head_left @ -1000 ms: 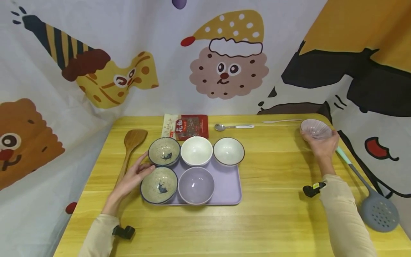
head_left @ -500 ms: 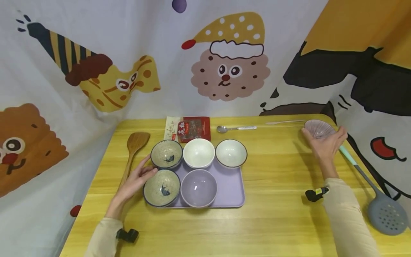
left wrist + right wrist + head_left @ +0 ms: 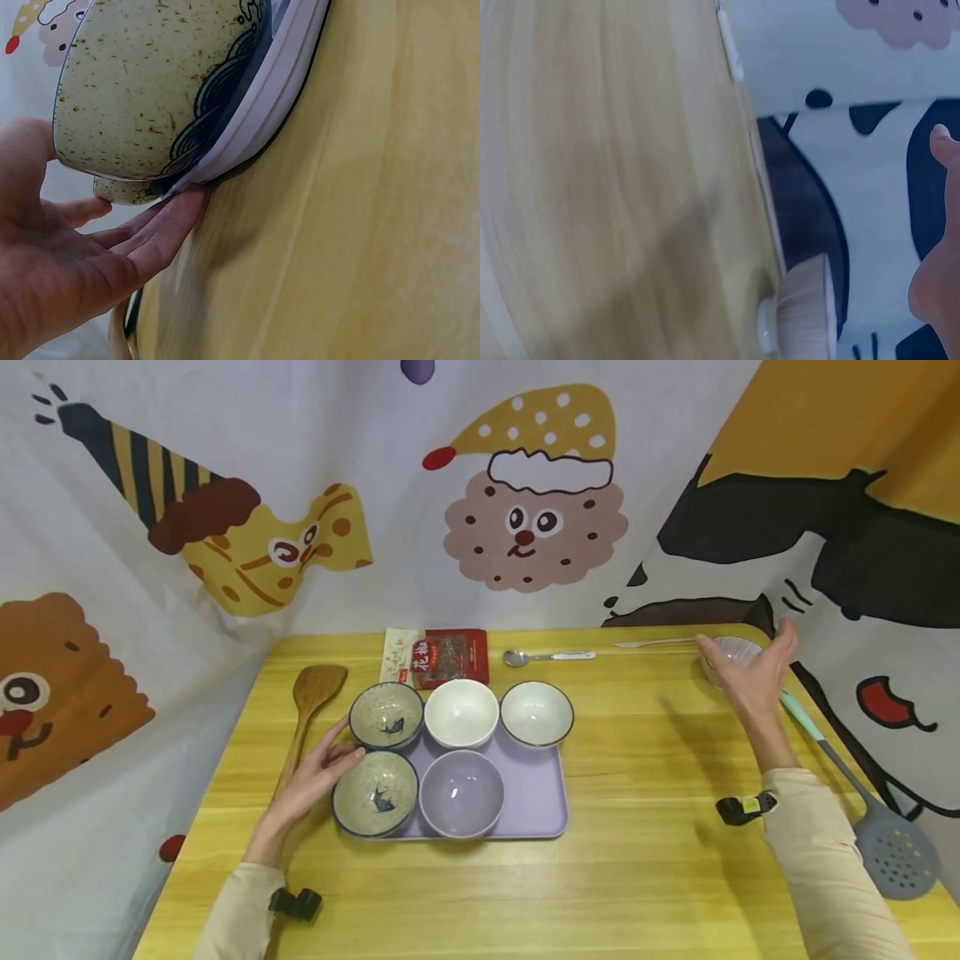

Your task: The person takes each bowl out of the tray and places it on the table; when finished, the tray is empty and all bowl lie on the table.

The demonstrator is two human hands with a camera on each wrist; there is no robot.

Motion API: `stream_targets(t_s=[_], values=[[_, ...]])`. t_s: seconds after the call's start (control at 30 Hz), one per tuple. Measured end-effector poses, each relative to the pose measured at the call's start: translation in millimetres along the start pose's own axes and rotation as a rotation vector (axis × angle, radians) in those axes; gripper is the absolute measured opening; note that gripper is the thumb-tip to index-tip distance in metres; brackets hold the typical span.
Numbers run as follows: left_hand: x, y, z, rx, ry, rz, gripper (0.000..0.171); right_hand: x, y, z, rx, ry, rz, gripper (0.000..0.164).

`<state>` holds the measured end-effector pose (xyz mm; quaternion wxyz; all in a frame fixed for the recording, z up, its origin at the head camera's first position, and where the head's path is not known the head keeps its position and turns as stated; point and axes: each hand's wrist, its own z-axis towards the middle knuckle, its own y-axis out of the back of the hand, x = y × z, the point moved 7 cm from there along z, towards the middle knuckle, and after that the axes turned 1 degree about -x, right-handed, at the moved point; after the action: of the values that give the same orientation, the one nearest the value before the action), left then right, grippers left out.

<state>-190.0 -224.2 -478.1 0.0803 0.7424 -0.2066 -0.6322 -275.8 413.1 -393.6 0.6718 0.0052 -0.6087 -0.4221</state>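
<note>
Pink bowl (image 3: 733, 653) sits upright, mouth up, beside the right hand (image 3: 753, 681), fingers spread loose.

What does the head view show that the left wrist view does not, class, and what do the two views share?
Only the head view shows the right hand open at the small pink bowl, the two white bowls and the purple bowl on the tray, the wooden spatula and the slotted spoon. Only the left wrist view shows the speckled bowl's outer wave pattern close up and a fingertip at the tray's underside. Both show the left hand, the speckled fish bowl, the purple tray and the yellow table.
</note>
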Motion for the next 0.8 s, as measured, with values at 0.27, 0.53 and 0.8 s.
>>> stream_targets(t_s=[0.27,0.53,0.8], values=[[0.5,-0.7,0.6,-0.001,-0.007,0.001,0.078,38.1,-14.2,-19.2,0.052,0.131,0.046,0.109],[0.1,-0.6,0.6,-0.003,-0.002,0.002,0.078,65.7,-38.4,-42.6,0.133,0.213,0.139,0.109],[-0.8,0.3,0.2,0.000,0.002,-0.012,0.078,78.8,-67.1,-63.7,0.231,0.254,0.184,0.112]])
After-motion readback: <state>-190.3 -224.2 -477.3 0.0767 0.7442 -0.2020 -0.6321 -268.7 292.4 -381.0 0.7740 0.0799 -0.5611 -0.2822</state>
